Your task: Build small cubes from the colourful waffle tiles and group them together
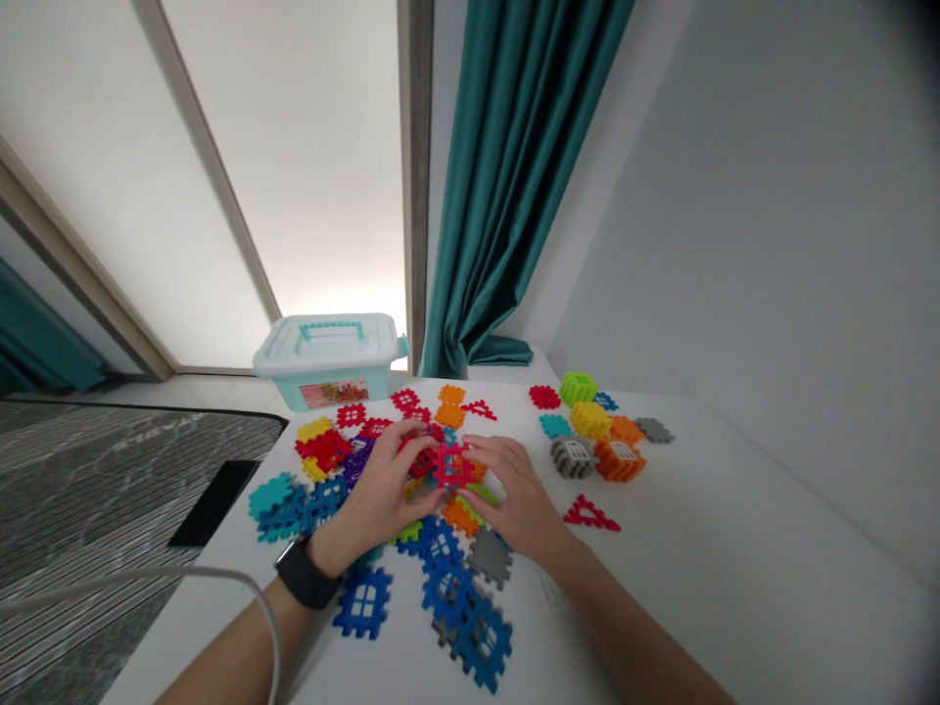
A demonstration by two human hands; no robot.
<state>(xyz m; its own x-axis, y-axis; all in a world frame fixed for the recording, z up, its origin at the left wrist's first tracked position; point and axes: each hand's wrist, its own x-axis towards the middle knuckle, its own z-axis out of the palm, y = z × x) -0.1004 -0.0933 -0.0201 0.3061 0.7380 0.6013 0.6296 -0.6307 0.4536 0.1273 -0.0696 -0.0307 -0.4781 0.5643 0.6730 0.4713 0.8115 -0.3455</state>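
Between both hands, above the heap of coloured plastic pieces, is a red window-shaped interlocking building piece (453, 467). My left hand (389, 480), with a dark watch on its wrist, pinches the left side of that piece between thumb and fingers. On the opposite edge, the fingers and thumb of my right hand (514, 490) grip it too. Under and around the hands lie blue window pieces (447, 587), a grey piece (491, 556) and orange pieces. A red triangular piece (591, 513) rests to the right of my right hand.
A lidded teal storage box (330, 362) stands at the back left. Assembled blocks in green, yellow (590, 420), grey (573, 456) and orange (620, 459) sit at the right. Near the table's left edge is a black flat object (214, 502). A pale cable (250, 583) crosses the lower left.
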